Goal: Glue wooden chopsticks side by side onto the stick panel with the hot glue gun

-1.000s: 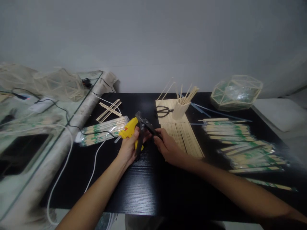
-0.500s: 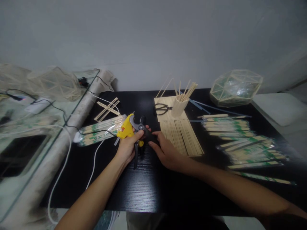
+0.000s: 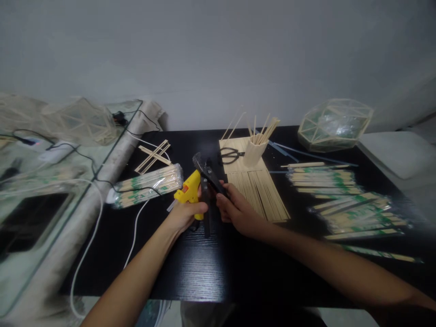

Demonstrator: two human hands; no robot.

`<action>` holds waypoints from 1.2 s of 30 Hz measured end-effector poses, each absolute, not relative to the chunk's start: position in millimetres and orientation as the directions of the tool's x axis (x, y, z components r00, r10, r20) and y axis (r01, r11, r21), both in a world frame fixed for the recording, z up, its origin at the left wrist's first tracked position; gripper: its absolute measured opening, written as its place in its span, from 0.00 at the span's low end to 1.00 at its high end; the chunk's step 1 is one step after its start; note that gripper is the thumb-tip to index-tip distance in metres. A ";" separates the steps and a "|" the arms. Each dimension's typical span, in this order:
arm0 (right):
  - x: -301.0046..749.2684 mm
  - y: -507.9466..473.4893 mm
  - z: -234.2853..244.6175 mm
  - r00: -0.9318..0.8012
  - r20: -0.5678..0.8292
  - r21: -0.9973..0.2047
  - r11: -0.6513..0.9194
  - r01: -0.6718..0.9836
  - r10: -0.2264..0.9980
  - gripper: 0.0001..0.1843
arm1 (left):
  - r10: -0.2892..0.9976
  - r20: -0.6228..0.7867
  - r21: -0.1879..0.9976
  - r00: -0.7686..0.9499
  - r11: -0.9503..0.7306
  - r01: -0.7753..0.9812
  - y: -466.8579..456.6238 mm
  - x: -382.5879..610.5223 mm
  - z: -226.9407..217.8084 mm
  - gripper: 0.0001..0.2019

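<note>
My left hand [image 3: 184,214] is closed around the handle of a yellow glue gun [image 3: 189,190] just above the black table [image 3: 204,272]; its white cable [image 3: 133,236] trails off to the left. My right hand [image 3: 235,210] grips one handle of black cutters [image 3: 208,175], whose jaws point up and left beside the glue gun. The cutters' other handle hangs down between my two hands.
A mat of bamboo sticks [image 3: 259,193] lies right of my hands, with a cup of sticks [image 3: 255,152] and black scissors [image 3: 229,155] behind it. A bag of wrapped chopsticks [image 3: 146,184] lies left, more wrapped chopsticks [image 3: 340,195] right, and a stick-frame polyhedron [image 3: 335,123] at the back right.
The cutters have swung up again, jaws now raised above the glue gun. My left hand has shifted slightly right with the glue gun; my right hand has closed more tightly on the handle.
</note>
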State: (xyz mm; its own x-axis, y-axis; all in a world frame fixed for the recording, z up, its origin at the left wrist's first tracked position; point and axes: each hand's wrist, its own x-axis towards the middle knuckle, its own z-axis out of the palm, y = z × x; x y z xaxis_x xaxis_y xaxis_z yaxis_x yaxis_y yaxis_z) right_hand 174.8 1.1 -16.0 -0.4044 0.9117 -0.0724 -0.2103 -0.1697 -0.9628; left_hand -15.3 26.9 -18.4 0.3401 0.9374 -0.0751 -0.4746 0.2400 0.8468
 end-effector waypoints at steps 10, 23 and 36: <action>176.4 4.0 -8.6 -0.332 -0.082 -0.996 -0.068 0.052 0.940 0.12 | 0.983 -0.098 0.883 0.153 0.157 -0.443 20.2 1.1 -15.6 0.26; 175.3 3.5 -20.4 -0.430 -0.454 -0.834 -0.542 -0.103 0.780 0.13 | 0.988 -0.063 0.923 0.144 0.113 -0.368 17.8 1.3 -8.8 0.27; 204.9 -1.0 -10.8 -0.622 -0.266 -0.891 -0.435 -0.133 0.736 0.17 | 0.991 -0.136 0.885 -0.001 0.121 -0.450 29.5 -4.6 -9.5 0.25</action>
State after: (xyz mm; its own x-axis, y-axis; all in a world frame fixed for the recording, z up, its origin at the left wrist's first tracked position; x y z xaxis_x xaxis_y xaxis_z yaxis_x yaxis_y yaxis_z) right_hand 204.9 -1.0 -10.8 -0.6224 0.7360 -0.2662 -0.1328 -0.4345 -0.8908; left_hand -4.6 29.5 -9.5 -0.0010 0.9906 -0.1365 -0.4502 0.1214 0.8846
